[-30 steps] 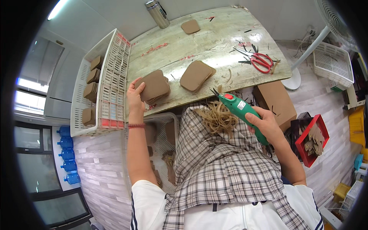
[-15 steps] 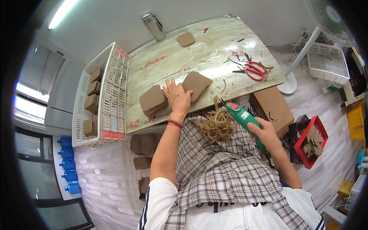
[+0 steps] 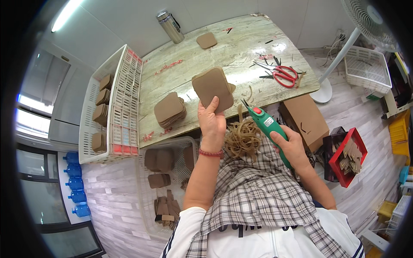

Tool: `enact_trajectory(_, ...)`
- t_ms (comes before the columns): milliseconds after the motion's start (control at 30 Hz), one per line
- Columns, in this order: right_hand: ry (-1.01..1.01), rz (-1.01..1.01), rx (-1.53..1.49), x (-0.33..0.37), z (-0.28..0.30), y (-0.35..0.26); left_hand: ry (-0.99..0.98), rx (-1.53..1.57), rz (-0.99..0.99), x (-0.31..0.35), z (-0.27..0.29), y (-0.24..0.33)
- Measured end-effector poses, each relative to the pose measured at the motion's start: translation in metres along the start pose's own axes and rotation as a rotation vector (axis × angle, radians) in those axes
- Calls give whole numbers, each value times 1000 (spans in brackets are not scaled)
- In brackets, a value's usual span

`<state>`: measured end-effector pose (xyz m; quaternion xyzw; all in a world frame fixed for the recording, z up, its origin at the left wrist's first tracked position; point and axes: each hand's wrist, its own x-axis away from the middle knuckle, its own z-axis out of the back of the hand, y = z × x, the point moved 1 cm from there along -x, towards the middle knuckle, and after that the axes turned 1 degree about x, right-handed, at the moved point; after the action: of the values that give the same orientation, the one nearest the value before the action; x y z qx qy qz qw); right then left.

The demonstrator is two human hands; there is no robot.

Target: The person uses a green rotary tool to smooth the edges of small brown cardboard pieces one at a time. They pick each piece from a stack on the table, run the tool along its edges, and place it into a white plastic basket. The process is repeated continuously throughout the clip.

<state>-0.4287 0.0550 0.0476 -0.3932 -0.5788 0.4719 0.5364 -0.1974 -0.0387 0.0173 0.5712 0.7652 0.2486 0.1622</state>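
My left hand [image 3: 213, 124] grips a brown rounded-square piece [image 3: 211, 85], thumb on its face, above the table's near edge. Behind its right side pokes the corner of at least one more such piece; whether that is held too I cannot tell. In my right hand [image 3: 292, 148] is a green cordless electric cutter [image 3: 267, 124] with a red button, its dark tip pointing up and left, just apart from the held piece. A stack of similar brown pieces [image 3: 167, 108] lies left of my left hand. A tangle of brown trimmed strips [image 3: 241, 138] rests on my checked apron [image 3: 254, 189].
On the table [image 3: 180, 73] lie red-handled scissors [image 3: 284, 76], dark scraps, a single brown piece [image 3: 207, 41] and a steel flask [image 3: 170, 26]. White crates [image 3: 129, 101] with brown pieces stand left and below. A cardboard box [image 3: 306, 118], red tray [image 3: 362, 148] and fan [image 3: 372, 21] stand right.
My left hand was spread flat between two stacks; it has taken the right one's brown piece and raised it toward me. The cutter has shifted slightly left and up.
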Motion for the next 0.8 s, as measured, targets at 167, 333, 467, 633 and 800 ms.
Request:
enact_trajectory(167,9,41,-21,3,-8,-9,-2,214,22,1,-6,-12)
enact_trajectory(333,-12,50,-47,5,-8,-15,-2,274,45,7,-12,-20)
enact_trajectory(467,5,60,-55,4,-9,-17,-6,244,75,12,-13,-27)
enact_trajectory(633,37,85,-40,0,-7,-20,-17,224,140,21,-12,-36)
enact_trajectory(800,67,110,-49,-6,-3,-21,-39,201,201,38,-14,-45)
